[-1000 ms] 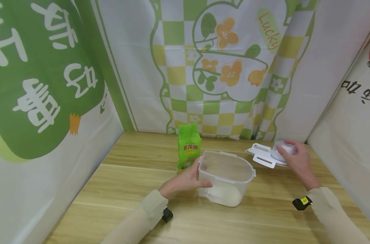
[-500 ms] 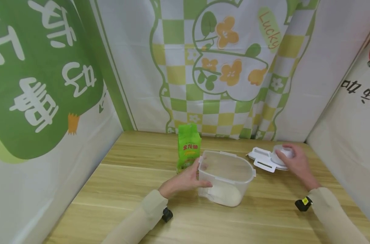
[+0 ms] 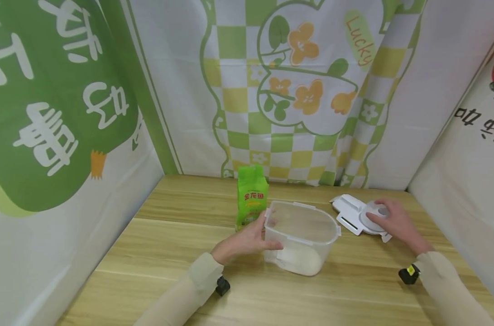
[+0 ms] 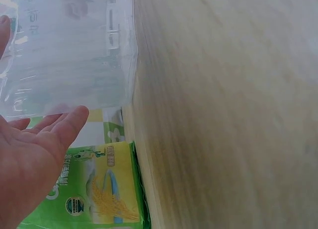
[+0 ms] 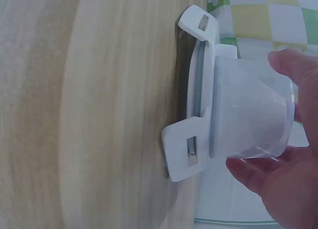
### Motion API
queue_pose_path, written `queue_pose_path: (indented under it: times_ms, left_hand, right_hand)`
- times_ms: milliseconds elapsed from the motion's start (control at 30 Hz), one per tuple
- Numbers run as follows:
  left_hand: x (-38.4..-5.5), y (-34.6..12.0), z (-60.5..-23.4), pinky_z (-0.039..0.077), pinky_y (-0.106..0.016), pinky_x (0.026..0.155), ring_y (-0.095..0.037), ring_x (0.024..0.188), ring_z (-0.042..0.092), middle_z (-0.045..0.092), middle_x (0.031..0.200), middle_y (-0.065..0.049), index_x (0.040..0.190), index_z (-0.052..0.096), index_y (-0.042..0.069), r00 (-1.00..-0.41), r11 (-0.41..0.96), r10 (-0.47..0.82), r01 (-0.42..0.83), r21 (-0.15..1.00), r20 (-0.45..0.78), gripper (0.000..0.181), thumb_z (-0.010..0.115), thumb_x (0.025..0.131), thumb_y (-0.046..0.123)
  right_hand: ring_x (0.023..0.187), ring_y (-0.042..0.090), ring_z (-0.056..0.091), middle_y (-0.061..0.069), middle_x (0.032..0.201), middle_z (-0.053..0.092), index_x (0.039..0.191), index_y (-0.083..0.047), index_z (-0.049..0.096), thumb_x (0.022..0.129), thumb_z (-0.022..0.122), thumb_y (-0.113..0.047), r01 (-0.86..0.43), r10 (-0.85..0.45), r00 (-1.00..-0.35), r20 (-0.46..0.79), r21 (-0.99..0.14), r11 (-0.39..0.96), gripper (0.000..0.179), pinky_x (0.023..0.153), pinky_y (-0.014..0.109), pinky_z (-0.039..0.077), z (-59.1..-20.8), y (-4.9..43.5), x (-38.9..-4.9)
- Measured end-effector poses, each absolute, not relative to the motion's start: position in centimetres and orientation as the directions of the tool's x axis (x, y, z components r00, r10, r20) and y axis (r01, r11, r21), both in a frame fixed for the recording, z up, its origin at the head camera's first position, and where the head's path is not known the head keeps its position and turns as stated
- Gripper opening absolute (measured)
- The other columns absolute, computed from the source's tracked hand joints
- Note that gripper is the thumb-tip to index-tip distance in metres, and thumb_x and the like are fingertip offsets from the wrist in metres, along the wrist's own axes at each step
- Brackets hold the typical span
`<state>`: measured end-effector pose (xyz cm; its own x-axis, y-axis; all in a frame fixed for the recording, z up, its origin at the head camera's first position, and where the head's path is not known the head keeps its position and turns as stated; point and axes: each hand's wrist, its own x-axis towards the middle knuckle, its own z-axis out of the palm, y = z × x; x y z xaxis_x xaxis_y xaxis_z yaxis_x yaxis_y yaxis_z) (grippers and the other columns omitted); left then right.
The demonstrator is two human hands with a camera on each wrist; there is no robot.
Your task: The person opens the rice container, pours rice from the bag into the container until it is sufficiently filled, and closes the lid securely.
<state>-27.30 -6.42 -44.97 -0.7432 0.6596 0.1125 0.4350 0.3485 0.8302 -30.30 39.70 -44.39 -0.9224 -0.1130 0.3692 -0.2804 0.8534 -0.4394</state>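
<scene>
My left hand [image 3: 250,237] holds the clear plastic storage container [image 3: 332,246] at its left end, thumb on the near side and fingers behind. The container stands uncovered on the table, with white contents [image 3: 305,260] low inside. On the right, my right hand [image 3: 397,222] grips the translucent cup [image 5: 251,110] that stands up from the white container lid [image 3: 348,213]. Thumb and fingers lie on opposite sides of the cup in the right wrist view. The lid's slotted latches [image 5: 181,149] stick outward, close over the tabletop.
A bright green bag [image 3: 251,194] with a yellow panel stands just behind my left hand. The wood-grain table [image 3: 169,271] ends at a checked curtain [image 3: 287,149] at the back. Printed cloth walls [image 3: 454,149] close in both sides.
My right hand has lowered the lid and brought it slightly nearer, turning it so another latch shows at the front right. The left hand and container have stayed in place.
</scene>
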Motion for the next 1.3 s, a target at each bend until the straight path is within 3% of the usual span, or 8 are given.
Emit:
queue_pose_path:
  times_ms: [100,467,733,1000,1300]
  left_hand:
    - [-27.3,-6.5,-45.0,0.046,-0.035,0.107,-0.031,0.132,0.05,0.038,0.151,-0.018,0.157,-0.004,0.033,-0.742,0.348,0.66,0.437,0.829,0.114,0.104,0.07,0.086,0.052]
    - [-26.9,-6.7,-44.5,0.044,-0.042,0.109,-0.031,0.134,0.048,0.035,0.156,-0.013,0.152,-0.01,0.047,-0.751,0.376,0.658,0.398,0.837,0.061,0.103,0.069,0.086,0.054]
    - [-26.8,-7.4,-44.2,0.042,-0.042,0.111,-0.03,0.138,0.044,0.023,0.162,-0.013,0.153,-0.015,0.042,-0.738,0.417,0.675,0.404,0.814,0.02,0.104,0.065,0.088,0.056]
    - [-27.1,-8.7,-44.4,0.042,-0.04,0.111,-0.028,0.137,0.048,0.036,0.156,-0.013,0.158,0.002,0.024,-0.744,0.436,0.666,0.337,0.834,-0.047,0.097,0.064,0.09,0.054]
    - [-27.3,-10.8,-43.7,0.046,-0.041,0.106,-0.027,0.129,0.054,0.051,0.145,-0.011,0.155,0.021,0.024,-0.742,0.431,0.67,0.35,0.831,-0.035,0.07,0.054,0.098,0.048]
  right_hand:
    - [0.117,0.051,0.045,0.036,0.124,0.053,0.124,0.01,0.053,0.089,0.069,-0.035,-0.266,-0.122,-0.935,0.333,-0.43,0.863,0.059,0.095,0.063,0.036,-44.3,39.9,-30.5]
    - [0.119,0.054,0.04,0.04,0.129,0.045,0.132,0.01,0.045,0.091,0.067,-0.036,-0.229,-0.121,-0.956,0.266,-0.422,0.877,0.066,0.097,0.066,0.034,-43.6,39.7,-30.3]
    - [0.116,0.061,0.038,0.046,0.129,0.04,0.135,0.009,0.042,0.091,0.065,-0.033,-0.224,-0.126,-0.951,0.282,-0.349,0.91,0.066,0.093,0.07,0.034,-43.1,38.8,-29.7]
    - [0.113,0.061,0.041,0.042,0.124,0.047,0.132,0.01,0.046,0.09,0.064,-0.028,-0.249,-0.151,-0.92,0.362,-0.242,0.938,0.059,0.093,0.069,0.033,-43.0,37.8,-29.4]
    - [0.111,0.054,0.047,0.037,0.121,0.053,0.129,0.009,0.05,0.091,0.065,-0.027,-0.32,-0.186,-0.878,0.441,-0.252,0.913,0.055,0.091,0.065,0.038,-42.0,35.4,-28.4]
